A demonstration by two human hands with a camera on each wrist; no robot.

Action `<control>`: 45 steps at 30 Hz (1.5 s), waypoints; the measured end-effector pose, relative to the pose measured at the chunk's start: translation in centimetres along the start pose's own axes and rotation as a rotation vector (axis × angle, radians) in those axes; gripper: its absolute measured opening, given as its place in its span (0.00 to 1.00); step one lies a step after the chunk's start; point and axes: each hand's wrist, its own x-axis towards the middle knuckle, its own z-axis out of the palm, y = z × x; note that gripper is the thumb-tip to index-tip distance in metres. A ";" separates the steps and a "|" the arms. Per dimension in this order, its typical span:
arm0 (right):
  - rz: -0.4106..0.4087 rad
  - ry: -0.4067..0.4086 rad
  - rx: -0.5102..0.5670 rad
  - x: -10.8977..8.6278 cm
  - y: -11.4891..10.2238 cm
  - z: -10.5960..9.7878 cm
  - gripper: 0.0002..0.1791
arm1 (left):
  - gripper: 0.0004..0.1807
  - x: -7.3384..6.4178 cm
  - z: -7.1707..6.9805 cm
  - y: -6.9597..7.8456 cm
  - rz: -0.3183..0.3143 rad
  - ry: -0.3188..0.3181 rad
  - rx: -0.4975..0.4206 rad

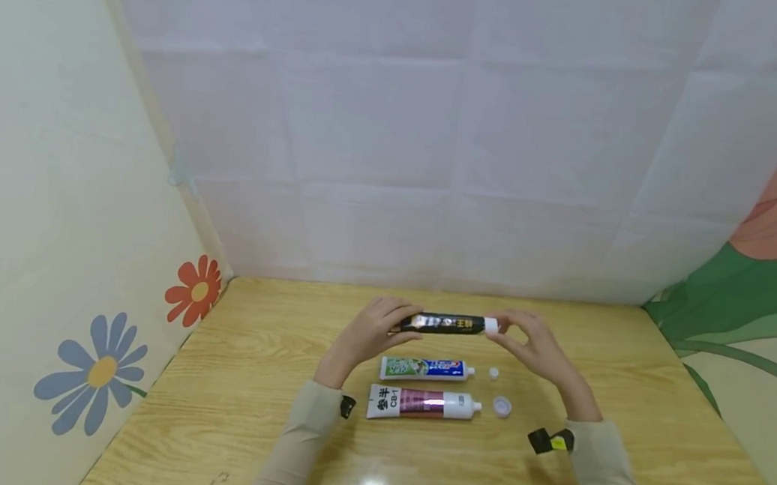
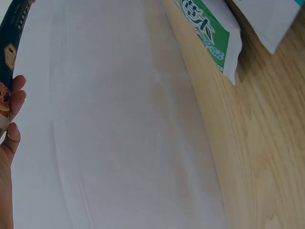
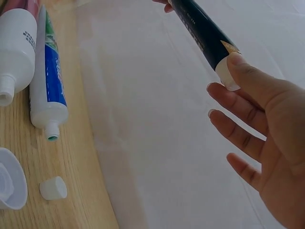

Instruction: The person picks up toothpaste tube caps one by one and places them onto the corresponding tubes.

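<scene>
A black toothpaste tube (image 1: 450, 323) is held level above the table. My left hand (image 1: 377, 330) grips its flat tail end between thumb and fingers. At the other end, my right hand (image 1: 535, 346) pinches the white cap (image 3: 226, 71) with thumb and index finger; the other fingers are spread in the right wrist view. Nearer to me lies a green and blue toothpaste tube (image 1: 424, 369), uncapped, with a small white cap (image 1: 493, 373) beside its nozzle. Below it lies a larger white and purple tube (image 1: 423, 403), also uncapped, with a wider white cap (image 1: 502, 407) close by.
The wooden table (image 1: 248, 413) meets a white sheet (image 1: 383, 122) hung along its back edge. Walls with painted flowers stand on both sides, a blue flower (image 1: 98, 372) on the left one. Black straps circle both wrists.
</scene>
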 end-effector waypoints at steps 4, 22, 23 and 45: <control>-0.003 -0.001 -0.014 0.3 0.4 0.2 0.18 | 0.25 -0.3 0.0 -0.4 -0.017 -0.020 0.003; 0.033 -0.051 0.000 0.2 1.9 1.0 0.15 | 0.26 -1.2 0.8 -1.8 -0.002 -0.047 -0.036; 0.044 -0.056 -0.004 0.2 1.9 1.0 0.15 | 0.25 -1.3 0.9 -1.9 -0.005 -0.057 -0.039; 0.148 -0.144 -0.025 0.1 3.9 2.0 0.14 | 0.26 -2.4 3.0 -3.6 -0.101 -0.191 -0.146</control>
